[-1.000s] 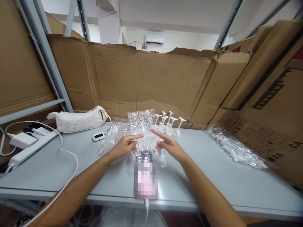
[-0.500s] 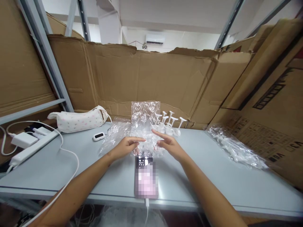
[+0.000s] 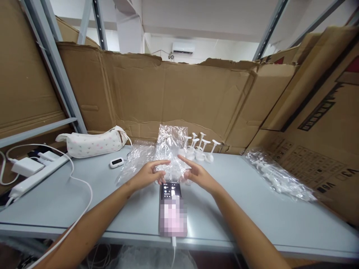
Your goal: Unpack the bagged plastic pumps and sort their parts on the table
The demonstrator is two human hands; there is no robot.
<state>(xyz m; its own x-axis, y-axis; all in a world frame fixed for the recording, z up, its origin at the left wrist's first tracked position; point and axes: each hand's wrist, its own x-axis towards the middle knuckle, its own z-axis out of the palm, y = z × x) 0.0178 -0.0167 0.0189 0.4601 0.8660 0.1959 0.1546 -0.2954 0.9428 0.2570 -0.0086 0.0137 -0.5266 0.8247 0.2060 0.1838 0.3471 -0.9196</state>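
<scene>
A clear plastic bag (image 3: 172, 140) with white pieces in its lower part stands behind the phone (image 3: 173, 213), between my hands. My left hand (image 3: 150, 174) is at the bag's left side, index finger stretched out and the other fingers curled apart from it. On the right side, my right hand (image 3: 196, 173) has its index finger extended along the bag and its thumb below. Neither hand shows a firm grip; exact contact with the film is hard to make out. Several white stemmed parts (image 3: 200, 147) stand just behind to the right.
Another crumpled clear bag (image 3: 137, 155) lies left of centre, near a small white device (image 3: 116, 162) and a white pouch (image 3: 95, 144). A power strip (image 3: 39, 173) with a cable is at far left. A filled bag (image 3: 277, 175) lies right, before cardboard (image 3: 179, 89).
The upright bag's top has sunk slightly and narrowed. My left thumb and fingers have spread apart a little, and my right hand has shifted slightly left.
</scene>
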